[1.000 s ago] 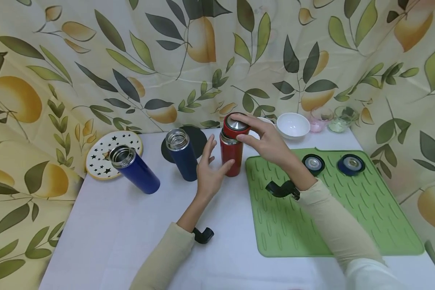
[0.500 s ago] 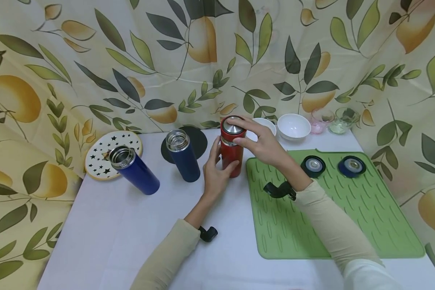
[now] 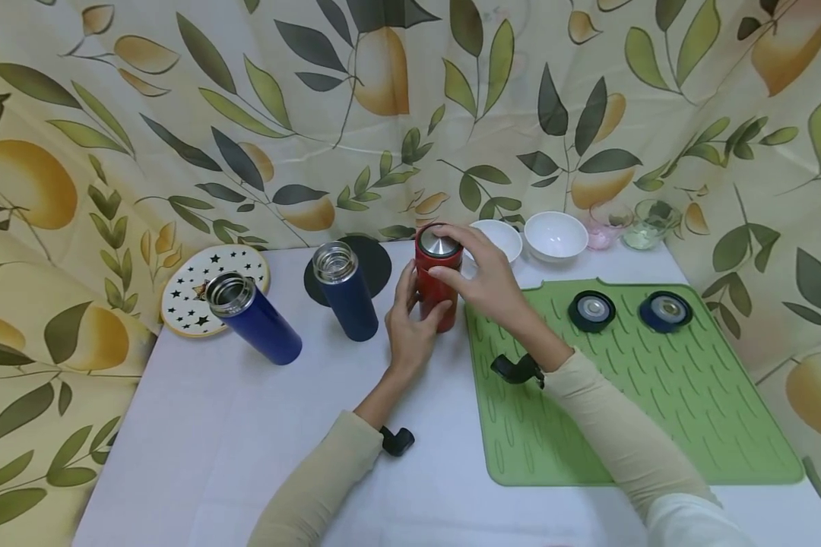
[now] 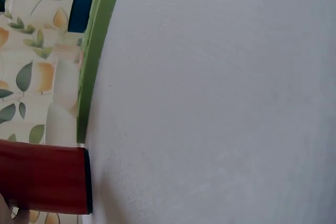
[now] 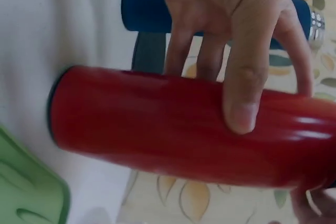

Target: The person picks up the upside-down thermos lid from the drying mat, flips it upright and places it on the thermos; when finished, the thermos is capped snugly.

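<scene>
A red thermos flask [image 3: 446,315] stands upright on the white tablecloth, its lid [image 3: 441,245] with a silver top seated on the neck. My left hand [image 3: 410,338] grips the body, thumb in front and fingers behind, as the right wrist view also shows around the red flask [image 5: 142,121]. The lid is held from above by my right hand [image 3: 489,285], thumb at the near side and fingers over the top edge. To the left, two blue flasks, one dark blue [image 3: 347,292] and one brighter blue [image 3: 263,323], stand without lids.
On the green mat [image 3: 554,425] at right lie a black lid [image 3: 591,310] and a blue lid [image 3: 666,311]. White bowls [image 3: 555,236] and small glass bowls [image 3: 650,226] stand behind. A starred round mat [image 3: 185,300] and black round mat [image 3: 379,266] lie behind the flasks.
My left hand has moved in and taken hold of the red flask's body. The red lid has come down onto the neck, hiding the metal ring, with my right hand on it.
</scene>
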`<state>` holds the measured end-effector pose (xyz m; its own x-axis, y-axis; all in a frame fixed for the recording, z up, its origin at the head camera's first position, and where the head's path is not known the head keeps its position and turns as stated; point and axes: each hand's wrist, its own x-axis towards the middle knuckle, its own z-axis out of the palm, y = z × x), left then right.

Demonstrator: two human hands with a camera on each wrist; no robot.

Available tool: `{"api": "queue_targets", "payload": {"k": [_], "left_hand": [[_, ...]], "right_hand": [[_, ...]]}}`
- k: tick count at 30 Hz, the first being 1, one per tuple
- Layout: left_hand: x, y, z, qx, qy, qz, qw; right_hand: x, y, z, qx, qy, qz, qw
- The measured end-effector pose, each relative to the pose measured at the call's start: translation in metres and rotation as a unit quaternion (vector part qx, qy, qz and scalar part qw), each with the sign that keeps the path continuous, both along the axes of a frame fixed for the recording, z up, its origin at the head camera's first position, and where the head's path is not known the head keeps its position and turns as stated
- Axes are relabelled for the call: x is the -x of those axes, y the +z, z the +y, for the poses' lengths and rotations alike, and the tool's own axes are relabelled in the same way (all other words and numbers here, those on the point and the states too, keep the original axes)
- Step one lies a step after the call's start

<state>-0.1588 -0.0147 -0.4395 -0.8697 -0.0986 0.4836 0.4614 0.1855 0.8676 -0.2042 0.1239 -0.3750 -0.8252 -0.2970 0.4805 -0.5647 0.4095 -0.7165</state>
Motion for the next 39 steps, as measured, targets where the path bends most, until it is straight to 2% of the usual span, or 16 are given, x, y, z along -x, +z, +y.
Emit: {"api": "queue_targets", "payload": {"k": [2, 5, 9, 12, 14, 17, 21, 24, 26, 28, 30, 32, 34, 35, 37, 39], "left_hand": [[0.0, -0.001, 0.0, -0.001, 0.004, 0.007, 1.0], [0.001, -0.002, 0.0, 0.005, 0.006, 0.014, 0.9999], [0.0, -0.001, -0.001, 0.017, 0.016, 0.013, 0.9996], [0.0, 0.0, -0.002, 0.022, 0.025, 0.016, 0.9993], [0.001, 0.001, -0.003, 0.025, 0.026, 0.019, 0.9992], [0.0, 0.001, -0.003, 0.026, 0.023, 0.024, 0.9991], [0.001, -0.001, -0.002, 0.018, 0.013, 0.028, 0.9994], [0.002, -0.003, -0.001, 0.012, 0.006, 0.031, 0.9994], [0.003, -0.004, 0.0, 0.013, 0.005, 0.033, 0.9994], [0.004, -0.005, 0.0, 0.015, 0.008, 0.035, 0.9992], [0.004, -0.005, -0.001, 0.016, 0.012, 0.038, 0.9991], [0.004, -0.005, -0.001, 0.016, 0.015, 0.041, 0.9989], [0.004, -0.006, -0.001, 0.013, 0.014, 0.042, 0.9989], [0.007, -0.01, -0.001, 0.014, 0.014, 0.041, 0.999], [0.007, -0.01, -0.001, 0.013, 0.013, 0.039, 0.9991], [0.007, -0.01, -0.001, 0.014, 0.013, 0.038, 0.9991]], "right_hand": [[-0.001, 0.002, -0.001, -0.015, -0.006, -0.004, 1.0], [-0.001, 0.014, 0.004, -0.038, 0.017, -0.042, 0.998], [-0.001, 0.042, 0.017, -0.036, 0.106, -0.106, 0.988], [0.001, 0.058, 0.022, -0.041, 0.174, -0.124, 0.976], [0.003, 0.063, 0.023, -0.052, 0.202, -0.125, 0.97], [0.01, 0.054, 0.025, -0.075, 0.212, -0.107, 0.968], [0.017, 0.033, 0.026, -0.077, 0.169, -0.065, 0.98], [0.015, 0.023, 0.02, -0.066, 0.1, -0.03, 0.992], [0.01, 0.019, 0.014, -0.071, 0.049, -0.012, 0.996], [0.005, 0.019, 0.009, -0.079, 0.004, -0.016, 0.997], [0.002, 0.021, 0.006, -0.079, -0.012, -0.045, 0.996], [0.002, 0.027, 0.008, -0.064, 0.012, -0.08, 0.995], [0.003, 0.036, 0.011, -0.045, 0.066, -0.114, 0.99], [0.003, 0.041, 0.013, -0.039, 0.098, -0.127, 0.986], [0.003, 0.05, 0.016, -0.035, 0.155, -0.134, 0.978], [0.005, 0.05, 0.018, -0.04, 0.179, -0.123, 0.975]]}}
